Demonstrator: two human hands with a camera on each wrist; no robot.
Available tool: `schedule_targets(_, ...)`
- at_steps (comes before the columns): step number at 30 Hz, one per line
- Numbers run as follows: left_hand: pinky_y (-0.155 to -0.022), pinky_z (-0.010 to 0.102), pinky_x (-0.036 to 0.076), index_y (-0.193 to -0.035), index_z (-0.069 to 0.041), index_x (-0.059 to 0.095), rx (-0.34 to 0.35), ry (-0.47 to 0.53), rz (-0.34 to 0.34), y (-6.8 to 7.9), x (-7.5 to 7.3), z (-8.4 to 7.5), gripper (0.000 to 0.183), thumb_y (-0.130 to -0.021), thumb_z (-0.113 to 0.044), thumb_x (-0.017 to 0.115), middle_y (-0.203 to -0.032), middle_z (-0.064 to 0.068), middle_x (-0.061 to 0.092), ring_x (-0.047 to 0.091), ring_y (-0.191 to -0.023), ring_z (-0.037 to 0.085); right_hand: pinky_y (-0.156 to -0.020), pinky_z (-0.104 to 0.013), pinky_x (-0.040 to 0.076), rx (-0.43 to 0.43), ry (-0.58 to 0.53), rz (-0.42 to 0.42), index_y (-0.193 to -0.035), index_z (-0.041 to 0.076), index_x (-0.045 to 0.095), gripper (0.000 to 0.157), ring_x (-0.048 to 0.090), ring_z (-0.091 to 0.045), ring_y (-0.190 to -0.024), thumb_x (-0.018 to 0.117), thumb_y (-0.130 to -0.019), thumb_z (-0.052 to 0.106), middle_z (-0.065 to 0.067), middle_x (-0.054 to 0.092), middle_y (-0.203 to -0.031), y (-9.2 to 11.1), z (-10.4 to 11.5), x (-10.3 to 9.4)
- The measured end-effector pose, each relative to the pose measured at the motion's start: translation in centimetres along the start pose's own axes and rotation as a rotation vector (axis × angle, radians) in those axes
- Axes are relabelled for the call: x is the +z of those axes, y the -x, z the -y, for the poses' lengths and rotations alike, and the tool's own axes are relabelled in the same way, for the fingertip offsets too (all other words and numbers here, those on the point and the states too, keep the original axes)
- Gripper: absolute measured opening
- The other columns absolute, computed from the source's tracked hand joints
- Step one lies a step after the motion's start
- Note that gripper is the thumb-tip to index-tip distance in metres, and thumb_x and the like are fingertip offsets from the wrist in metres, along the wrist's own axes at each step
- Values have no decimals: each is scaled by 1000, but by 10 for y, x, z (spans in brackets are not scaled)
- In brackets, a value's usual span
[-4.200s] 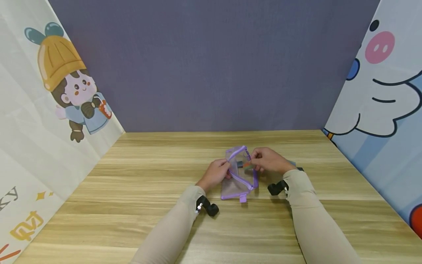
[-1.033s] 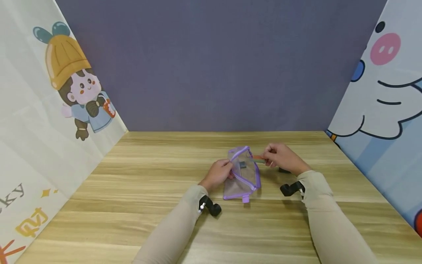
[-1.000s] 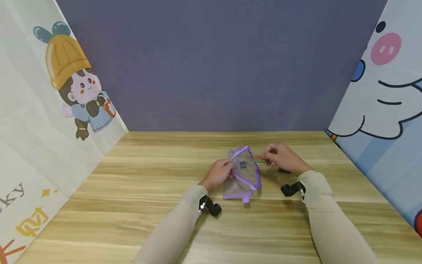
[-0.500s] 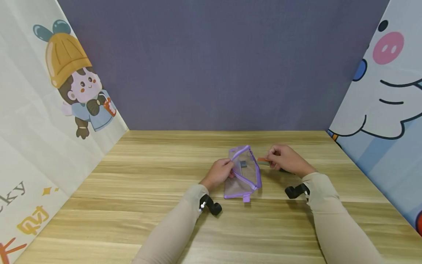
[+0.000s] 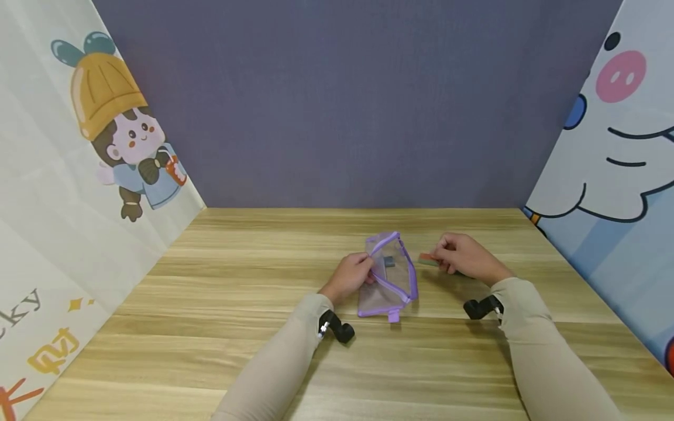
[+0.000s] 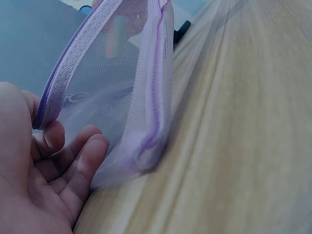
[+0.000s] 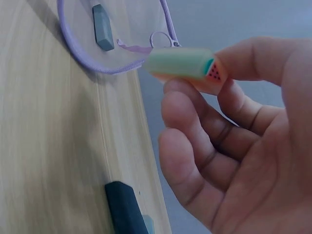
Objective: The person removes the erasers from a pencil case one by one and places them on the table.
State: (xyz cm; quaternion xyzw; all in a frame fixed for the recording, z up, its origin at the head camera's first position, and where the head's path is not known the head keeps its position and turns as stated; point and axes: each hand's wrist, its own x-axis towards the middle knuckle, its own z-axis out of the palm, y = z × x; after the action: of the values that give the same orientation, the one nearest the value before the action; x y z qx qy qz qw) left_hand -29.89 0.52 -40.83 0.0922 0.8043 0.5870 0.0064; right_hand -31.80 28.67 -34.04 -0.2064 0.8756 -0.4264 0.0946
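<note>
A mesh zip pouch (image 5: 384, 298) with purple edges lies on the table, its mouth spread wide. My left hand (image 5: 350, 276) pinches the near-left zip edge; the left wrist view shows thumb and index on the zip tape (image 6: 56, 100). Just right of the pouch, my right hand (image 5: 466, 257) pinches a watermelon-patterned eraser (image 7: 180, 66), green and orange-red, apart from the pouch in the head view. Through the mesh a small grey-blue block (image 7: 102, 28) shows inside the pouch. A zip pull ring (image 7: 163, 38) hangs at the pouch edge.
On the table beneath the right hand lies a black object (image 7: 124, 207) with a pale blue piece by it, mostly hidden in the head view. A dark grey panel (image 5: 337, 105) closes the table's back. Printed cloths (image 5: 632, 169) flank both sides.
The right hand has drawn the eraser out of the pouch's mouth and farther right, lately a little nearer to me. The left hand keeps its hold on the pouch edge.
</note>
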Motion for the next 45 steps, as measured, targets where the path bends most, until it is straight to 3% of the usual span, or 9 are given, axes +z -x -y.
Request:
schedule_targets(15,-63,31,56,-79,-5,63,-16,1,21,3,-2,-4,25,-97,-18,52,-74,7,66,62,-64,17,-68,-42,57,36,23,-9,-103,1,62,20,65,-38,-80,56,-103,20,-22,67,-91,11,-4,-7)
schedule_targets(34,-64,31,55,-78,-5,61,-6,21,19,4,-2,-3,26,-99,-17,51,-75,7,63,60,-66,17,-67,-39,57,61,-39,20,-102,-2,55,22,65,-33,-81,57,-103,20,-20,66,-93,20,-13,-13)
schedule_targets(45,-64,30,54,-80,-5,63,-8,12,25,0,-3,0,26,-99,-19,52,-75,7,64,60,-66,17,-70,-39,58,65,-35,44,-107,-3,59,25,65,-31,-83,56,-103,21,-20,66,-96,19,-24,-20)
